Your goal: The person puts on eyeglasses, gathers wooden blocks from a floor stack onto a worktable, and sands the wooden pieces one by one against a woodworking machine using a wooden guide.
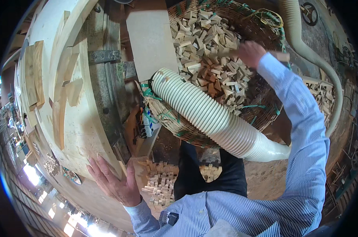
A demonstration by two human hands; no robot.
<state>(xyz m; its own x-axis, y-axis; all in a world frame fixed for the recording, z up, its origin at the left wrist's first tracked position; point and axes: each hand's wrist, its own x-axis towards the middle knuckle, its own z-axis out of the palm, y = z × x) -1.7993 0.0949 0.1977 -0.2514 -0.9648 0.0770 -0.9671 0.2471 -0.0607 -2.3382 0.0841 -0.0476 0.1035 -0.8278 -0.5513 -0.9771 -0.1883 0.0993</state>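
Two hands are seen in use: the left hand is laid flat, fingers spread, against the edge of the pale wooden bench top, gripping nothing; the right hand is stretched well fwd over the woven basket, and appears blurred, so whether it is closed on a block can't be told, though a pale wood block is seen just behind the wrist. Beneath and all around the right hand the small wood offcuts are piled loose inside the basket, approx. level with the rim on the near side. Between the two hands, nearer the body, a ribbed cream dust hose is laid across the basket rim. Risk is judged as follows: blocks near the rim could be knocked over the edge by the sleeve or wrist as the arm is drawn back, esp. since the heap is unstable and slopes toward the hose. The hose could be nudged by the forearm and rolled off the rim, taking pieces w/ it. More blocks are already lying on the floor just beside the left hand, below it, so footing could be lost if they're stepped on. Balance depends on the braced left palm; a slip there would tip the body toward the basket.
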